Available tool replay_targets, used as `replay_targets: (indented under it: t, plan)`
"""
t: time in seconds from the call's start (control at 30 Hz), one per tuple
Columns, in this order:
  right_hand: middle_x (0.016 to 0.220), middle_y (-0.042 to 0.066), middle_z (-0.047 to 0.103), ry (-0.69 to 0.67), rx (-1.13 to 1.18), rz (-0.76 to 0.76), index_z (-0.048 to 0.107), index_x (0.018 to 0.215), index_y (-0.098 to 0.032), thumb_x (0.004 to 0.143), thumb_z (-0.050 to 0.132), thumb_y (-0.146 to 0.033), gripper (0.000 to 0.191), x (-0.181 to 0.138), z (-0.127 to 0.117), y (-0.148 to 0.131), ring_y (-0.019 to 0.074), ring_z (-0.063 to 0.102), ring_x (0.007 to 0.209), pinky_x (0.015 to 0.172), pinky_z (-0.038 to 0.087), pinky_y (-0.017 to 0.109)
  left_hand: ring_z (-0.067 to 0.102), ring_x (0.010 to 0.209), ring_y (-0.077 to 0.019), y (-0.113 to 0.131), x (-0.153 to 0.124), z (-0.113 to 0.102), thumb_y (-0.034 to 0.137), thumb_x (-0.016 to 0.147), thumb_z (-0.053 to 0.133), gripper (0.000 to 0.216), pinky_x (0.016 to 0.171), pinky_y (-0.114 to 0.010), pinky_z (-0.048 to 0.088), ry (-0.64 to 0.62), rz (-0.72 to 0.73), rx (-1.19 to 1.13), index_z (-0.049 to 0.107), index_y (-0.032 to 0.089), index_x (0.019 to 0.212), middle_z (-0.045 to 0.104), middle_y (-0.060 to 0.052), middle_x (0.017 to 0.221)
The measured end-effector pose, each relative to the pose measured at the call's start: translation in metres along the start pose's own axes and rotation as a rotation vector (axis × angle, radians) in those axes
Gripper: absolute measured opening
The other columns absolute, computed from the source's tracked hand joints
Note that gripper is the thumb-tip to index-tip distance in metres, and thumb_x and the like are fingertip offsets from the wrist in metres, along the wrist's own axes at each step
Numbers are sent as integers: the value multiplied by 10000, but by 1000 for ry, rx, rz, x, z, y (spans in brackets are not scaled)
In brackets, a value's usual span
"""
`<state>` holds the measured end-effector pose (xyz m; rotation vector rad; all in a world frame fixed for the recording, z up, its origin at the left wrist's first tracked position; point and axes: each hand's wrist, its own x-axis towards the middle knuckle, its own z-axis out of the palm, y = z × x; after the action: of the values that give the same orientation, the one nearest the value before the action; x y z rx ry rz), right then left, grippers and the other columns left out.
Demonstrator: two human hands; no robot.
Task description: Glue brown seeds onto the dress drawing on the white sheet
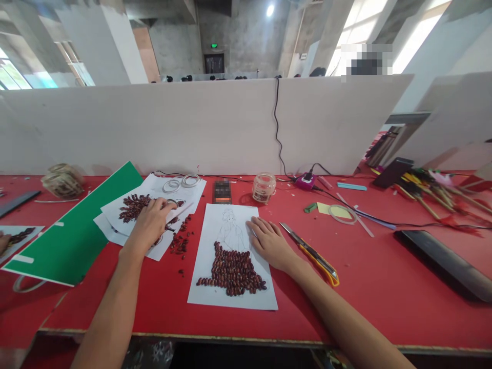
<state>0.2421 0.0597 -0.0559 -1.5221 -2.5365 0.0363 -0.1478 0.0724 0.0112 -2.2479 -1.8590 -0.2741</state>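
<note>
My left hand (152, 221) is over the sheets at the left, fingers curled down; a small rounded thing shows at its fingertips, too unclear to name. Beneath it, a sheet (115, 206) bears a cluster of dark red-brown beans (133, 206). My right hand (271, 241) lies flat, fingers spread, on the right edge of a white drawing sheet (198, 292). That sheet shows a pencilled figure (230, 228), its lower part covered by tight rows of beans (234, 271). Loose beans (180, 243) are scattered between the two papers.
A yellow utility knife (313, 256) lies right of my right hand, blade out. Behind the drawing stand a phone (222, 191) and a glass jar (264, 187). A green board (88, 230) is at left, a black case (442, 261) at right. Another person's hand (4, 242) shows far left.
</note>
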Motion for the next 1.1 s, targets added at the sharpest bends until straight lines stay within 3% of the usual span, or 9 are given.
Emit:
replay_targets:
  t: [0.1,0.23,0.33,0.43,0.53,0.63,0.77,0.87,1.1]
  plan:
    - [1627,117,429,12,-2,-7,464,1533,-201,1069,295,-315,506,0,1,1,279,378,1504,1214,303,518,652,1000,-347,3,-2,3,123,908,452,314,874,-461,515,-61,37,93,749,224,922,677,-138,1018]
    - [1623,121,434,19,9,-8,465,1531,-194,1070,286,-322,511,0,1,1,281,383,1499,1211,307,524,708,816,-326,16,-19,18,172,965,410,324,758,-425,536,-175,-148,-3,734,185,970,726,-149,898]
    - [1623,124,433,14,16,-2,469,1529,-183,1071,291,-321,510,0,0,0,280,380,1501,1214,303,521,715,1003,-357,30,-38,33,242,1006,370,373,895,-465,543,-98,-161,-133,706,143,1132,738,-201,1074]
    - [1622,127,434,8,19,7,471,1526,-175,1070,300,-314,507,0,-1,-1,278,378,1502,1216,298,519,562,1352,-358,45,-54,50,404,1046,358,539,1125,-489,449,-12,-171,-310,523,84,1447,582,-239,1453]
    - [1617,125,443,13,21,7,472,1525,-183,1067,308,-314,504,1,0,-1,272,381,1501,1216,297,514,374,1517,-326,55,-57,65,537,1050,343,728,1217,-494,366,-52,-217,-471,266,85,1616,348,-214,1649]
    - [1613,124,449,25,17,0,473,1526,-191,1063,310,-316,506,1,2,1,269,392,1494,1214,303,510,283,1561,-293,56,-41,71,560,1047,348,746,1267,-482,288,-94,-179,-561,235,114,1634,274,-178,1688]
    - [1622,111,439,30,18,-17,461,1539,-216,1072,299,-340,510,0,2,5,260,397,1495,1212,318,501,306,1555,-242,49,-13,69,503,1056,327,638,1287,-440,251,-104,-42,-607,394,135,1573,352,-143,1664]
    - [1635,107,419,8,21,-12,452,1546,-211,1078,298,-352,513,-1,2,7,252,375,1511,1217,318,492,360,1530,-224,48,-9,62,461,1063,318,584,1288,-424,259,-108,38,-603,492,130,1512,441,-129,1617]
    - [1640,102,410,6,33,-3,449,1547,-223,1077,301,-369,515,-2,1,10,260,362,1519,1218,315,505,352,1534,-240,60,-69,40,459,1069,369,556,1271,-438,318,-172,136,-580,406,252,1584,410,-55,1644]
